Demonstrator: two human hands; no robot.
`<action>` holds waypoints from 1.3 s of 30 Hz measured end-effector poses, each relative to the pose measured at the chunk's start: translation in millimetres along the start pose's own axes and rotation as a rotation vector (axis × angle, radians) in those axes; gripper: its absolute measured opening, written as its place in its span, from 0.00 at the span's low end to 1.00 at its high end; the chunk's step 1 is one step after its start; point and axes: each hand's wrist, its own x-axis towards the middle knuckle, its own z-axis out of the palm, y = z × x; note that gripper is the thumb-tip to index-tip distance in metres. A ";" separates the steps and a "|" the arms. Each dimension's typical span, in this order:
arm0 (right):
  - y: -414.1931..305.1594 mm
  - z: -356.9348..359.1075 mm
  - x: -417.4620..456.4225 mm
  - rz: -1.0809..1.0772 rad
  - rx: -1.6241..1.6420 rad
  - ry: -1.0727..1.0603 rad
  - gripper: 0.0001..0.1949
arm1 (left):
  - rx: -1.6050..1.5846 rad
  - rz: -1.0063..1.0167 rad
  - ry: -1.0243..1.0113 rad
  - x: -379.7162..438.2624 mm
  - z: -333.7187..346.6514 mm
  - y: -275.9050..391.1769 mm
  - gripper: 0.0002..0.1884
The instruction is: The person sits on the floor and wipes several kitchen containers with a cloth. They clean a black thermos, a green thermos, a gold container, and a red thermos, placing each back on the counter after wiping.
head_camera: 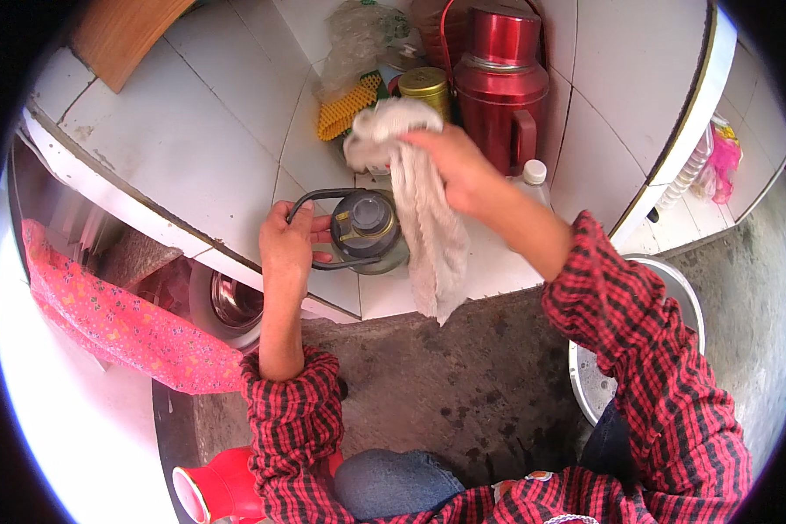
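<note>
My left hand grips the black carrying handle of a jug-like bottle with a dark lid. The bottle stands on the white tiled ledge, and its greyish body shows just below the lid. In my right hand is a bunched whitish cloth, blurred at the top. One end of the cloth hangs down past the bottle's right side and over the ledge's front edge. Behind the cloth is a gold lidded tin, partly covered.
A red thermos flask stands at the back, with a white-capped plastic bottle nearer me. Yellow foam netting and a clear plastic bag fill the back corner. A metal basin sits right; a red vase-shaped vessel lies lower left.
</note>
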 end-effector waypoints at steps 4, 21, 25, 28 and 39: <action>-50.1 26.0 -13.5 -0.059 0.228 -0.429 0.18 | -0.021 -0.061 -0.025 -0.5 7.4 1.5 0.12; 29.8 -11.5 -13.0 -0.773 -1.123 -0.204 0.15 | -0.230 0.102 -0.075 21.8 31.9 -14.6 0.13; 33.1 -5.2 -1.5 -0.687 -0.956 -0.041 0.13 | -0.205 -0.047 -0.021 15.0 34.5 -10.8 0.13; 32.6 -4.4 5.7 -0.646 -0.855 0.073 0.16 | -0.204 -0.040 0.021 15.1 33.8 -14.4 0.14; -14.6 5.8 -3.8 -0.205 -0.091 -0.173 0.22 | -0.252 -0.092 0.009 14.3 19.5 -20.7 0.15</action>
